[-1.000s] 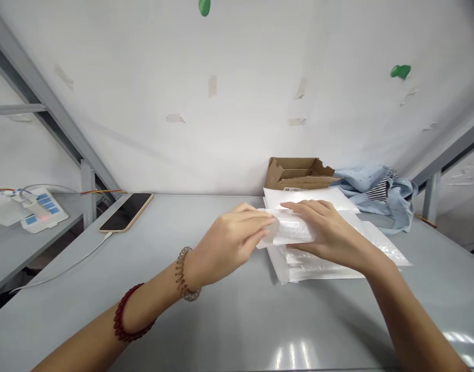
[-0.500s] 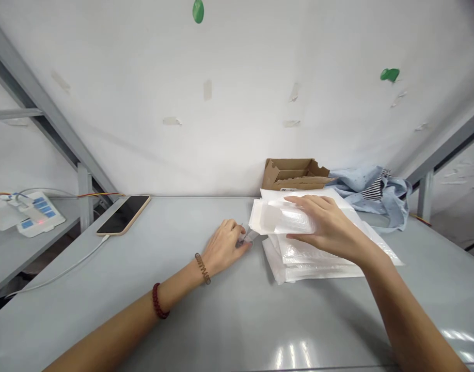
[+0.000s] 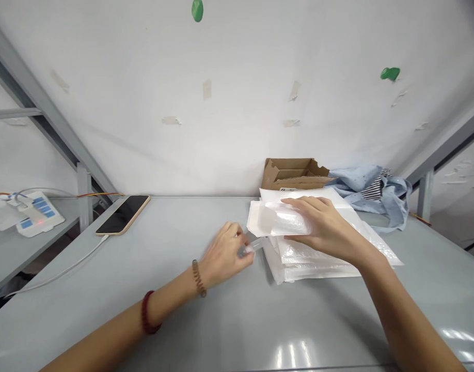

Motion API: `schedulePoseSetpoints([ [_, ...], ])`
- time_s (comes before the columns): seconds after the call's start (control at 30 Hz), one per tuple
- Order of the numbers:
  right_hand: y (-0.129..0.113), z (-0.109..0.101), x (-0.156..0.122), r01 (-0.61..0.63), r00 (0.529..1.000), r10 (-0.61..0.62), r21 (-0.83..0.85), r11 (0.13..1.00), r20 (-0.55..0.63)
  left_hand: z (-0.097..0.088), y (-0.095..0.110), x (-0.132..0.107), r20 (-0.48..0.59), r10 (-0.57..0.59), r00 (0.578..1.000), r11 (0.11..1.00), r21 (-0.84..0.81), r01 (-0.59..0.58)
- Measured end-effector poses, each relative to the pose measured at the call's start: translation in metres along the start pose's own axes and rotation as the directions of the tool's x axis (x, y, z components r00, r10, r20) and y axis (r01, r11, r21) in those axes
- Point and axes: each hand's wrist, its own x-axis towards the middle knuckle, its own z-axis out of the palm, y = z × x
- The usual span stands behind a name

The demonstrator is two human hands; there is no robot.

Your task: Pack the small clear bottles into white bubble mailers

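Observation:
A folded white bubble mailer [image 3: 275,219] is gripped from its right side by my right hand [image 3: 318,222], thumb below and fingers on top. It is held over a stack of white bubble mailers [image 3: 318,258] lying on the grey table. My left hand [image 3: 227,253] is closed, pinching a clear plastic strip [image 3: 254,245] just left of the stack. The strip reaches from the fingertips towards the underside of the folded mailer; whether it is joined to it I cannot tell.
Behind the stack stands an open cardboard box [image 3: 293,174], with a crumpled light-blue cloth [image 3: 380,196] to its right. A phone [image 3: 123,214] on a white charging cable [image 3: 72,266] lies at the left. A power strip [image 3: 41,214] sits beyond a metal post.
My left hand has shifted slightly, and more of the clear strip shows between it and the mailer. The folded mailer in my right hand has moved slightly left.

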Motion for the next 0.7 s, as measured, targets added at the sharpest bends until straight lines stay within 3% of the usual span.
schedulePoseSetpoints([
  [0.1, -0.002, -0.001, 0.001, -0.005, 1.000, 0.005, -0.003, 1.000, 0.016, -0.032, 0.006, -0.021, -0.041, 0.059, 0.997, 0.985, -0.158, -0.065],
  [0.2, -0.004, -0.002, 0.001, 0.000, 1.000, 0.000, -0.006, 1.000, 0.025, -0.063, 0.010, -0.030, -0.085, 0.030, 0.996, 0.969, -0.240, -0.050],
  [0.33, -0.007, -0.002, 0.001, 0.031, 0.999, -0.031, -0.009, 0.999, 0.026, -0.087, 0.016, -0.014, -0.087, -0.026, 0.996, 0.993, -0.115, 0.016],
  [0.43, -0.009, 0.001, 0.001, 0.060, 0.998, -0.060, -0.019, 0.998, 0.020, -0.089, 0.023, 0.010, 0.061, 0.026, 0.998, 0.998, 0.059, -0.030],
  [0.57, -0.010, 0.005, 0.002, 0.078, 0.997, -0.078, -0.033, 0.996, -0.002, -0.077, 0.037, 0.039, 0.226, 0.106, 0.968, 0.971, 0.186, -0.150],
  [0.7, -0.009, 0.004, 0.001, 0.062, 0.998, -0.063, -0.034, 0.997, -0.028, -0.064, 0.046, 0.051, 0.070, 0.182, 0.981, 0.981, 0.059, -0.186],
])
